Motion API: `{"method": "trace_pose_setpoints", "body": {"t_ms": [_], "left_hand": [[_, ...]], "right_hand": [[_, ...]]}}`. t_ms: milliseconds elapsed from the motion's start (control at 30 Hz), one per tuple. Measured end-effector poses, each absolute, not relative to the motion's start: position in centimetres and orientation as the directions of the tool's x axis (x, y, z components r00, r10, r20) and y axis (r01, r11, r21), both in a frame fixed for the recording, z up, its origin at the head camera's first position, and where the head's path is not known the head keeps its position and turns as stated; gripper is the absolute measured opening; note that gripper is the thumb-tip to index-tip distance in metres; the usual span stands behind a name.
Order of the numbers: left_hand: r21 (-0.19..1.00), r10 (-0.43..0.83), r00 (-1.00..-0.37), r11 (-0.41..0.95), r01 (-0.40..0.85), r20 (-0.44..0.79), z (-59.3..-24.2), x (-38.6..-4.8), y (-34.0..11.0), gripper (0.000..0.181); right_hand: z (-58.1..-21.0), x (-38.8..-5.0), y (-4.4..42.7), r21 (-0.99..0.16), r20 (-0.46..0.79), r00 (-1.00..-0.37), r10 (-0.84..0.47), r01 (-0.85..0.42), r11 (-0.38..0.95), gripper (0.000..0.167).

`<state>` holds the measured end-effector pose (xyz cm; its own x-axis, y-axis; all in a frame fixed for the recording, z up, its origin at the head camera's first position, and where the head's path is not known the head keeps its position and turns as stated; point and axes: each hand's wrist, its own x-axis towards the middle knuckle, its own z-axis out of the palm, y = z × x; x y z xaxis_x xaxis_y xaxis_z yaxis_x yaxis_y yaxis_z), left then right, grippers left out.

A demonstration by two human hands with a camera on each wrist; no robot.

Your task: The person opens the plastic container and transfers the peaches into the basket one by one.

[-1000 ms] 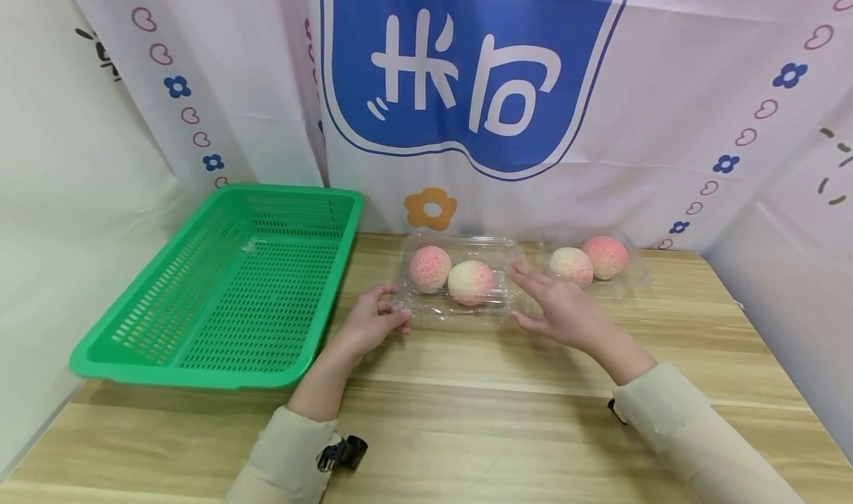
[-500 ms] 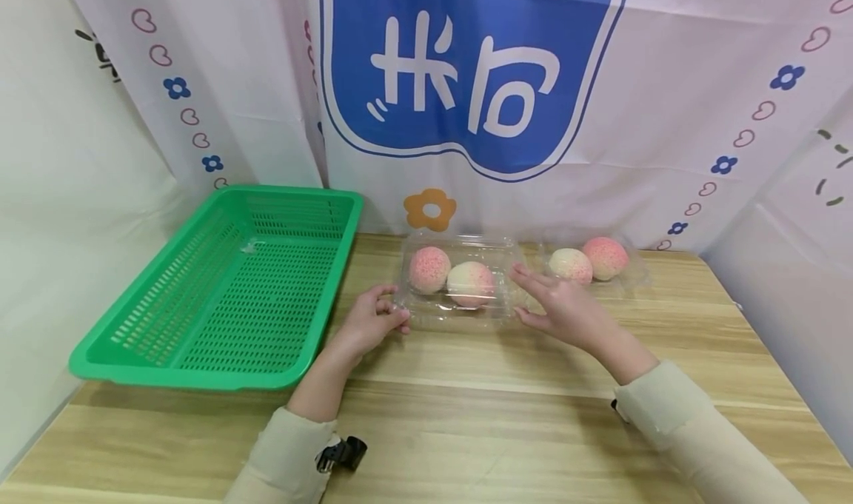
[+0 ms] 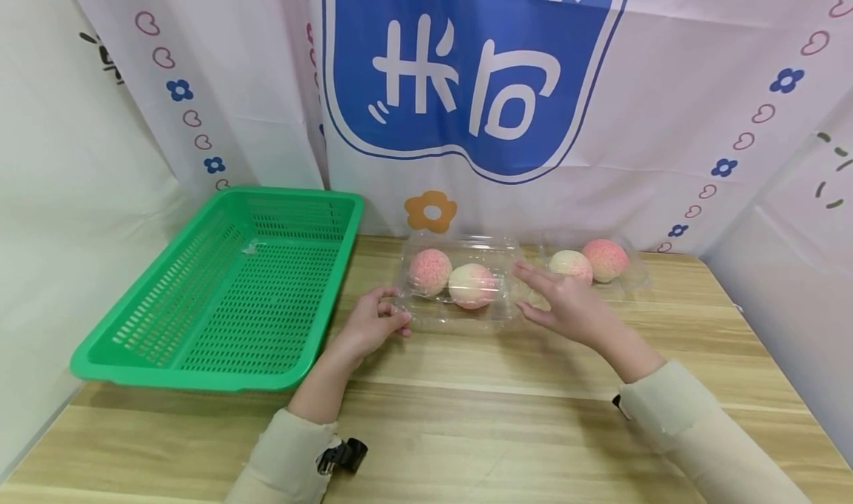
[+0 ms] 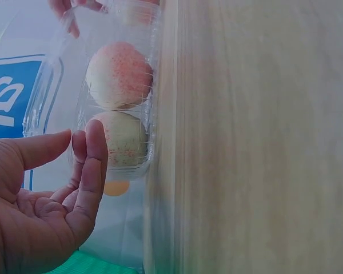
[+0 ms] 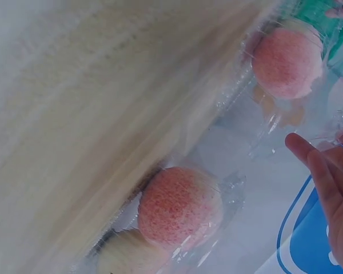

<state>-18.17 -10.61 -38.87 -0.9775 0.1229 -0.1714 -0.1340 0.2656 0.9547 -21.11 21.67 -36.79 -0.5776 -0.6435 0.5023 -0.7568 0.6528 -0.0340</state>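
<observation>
A clear plastic clamshell box (image 3: 433, 317) holds two round pink-and-cream peaches (image 3: 429, 271), with speckled surfaces. My left hand (image 3: 369, 323) is at the box's front left corner, its thumb and bent fingers close together at the plastic edge. In the left wrist view, the lid (image 4: 43, 108) stands away from the base at an angle. My right hand (image 3: 566, 304), its fingers fairly straight and spread, touches or nearly touches the box's right side. Contact there is hard to see through the clear plastic.
Behind my right hand, a second clear box (image 3: 633, 276) holds two more peaches (image 3: 605, 260). A green perforated basket (image 3: 193, 377) stands on the left of the wooden table (image 3: 466, 430). A printed curtain (image 3: 660, 97) hangs along the back.
My right hand shifts very slightly to the right and away from the box's edge. The left hand, the box and the peaches stay almost where they were.
</observation>
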Motion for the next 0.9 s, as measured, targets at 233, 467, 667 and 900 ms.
{"method": "trace_pose_setpoints", "body": {"t_ms": [233,467,667,900], "left_hand": [[0.949,0.125,-0.977,0.288,-0.131,-0.173,-38.9,-18.2,-10.7,0.052],[0.954,0.132,-0.974,0.261,-0.145,-0.184,-38.9,-18.1,-10.6,0.054],[0.962,0.139,-0.973,0.229,-0.147,-0.182,-38.9,-18.2,-10.7,0.054],[0.961,0.140,-0.973,0.234,-0.149,-0.185,-38.9,-18.1,-10.7,0.054]], "right_hand": [[-35.7,-21.8,21.7,-0.059,0.555,-0.553,-0.622,-0.772,0.633,0.049],[-34.3,-22.1,21.7,-0.233,0.504,-0.641,-0.578,-0.746,0.624,0.041],[-33.0,-22.4,21.6,-0.380,0.391,-0.769,-0.505,-0.635,0.673,0.038],[-32.0,-23.1,21.3,-0.468,0.353,-0.834,-0.424,-0.549,0.692,0.036]]}}
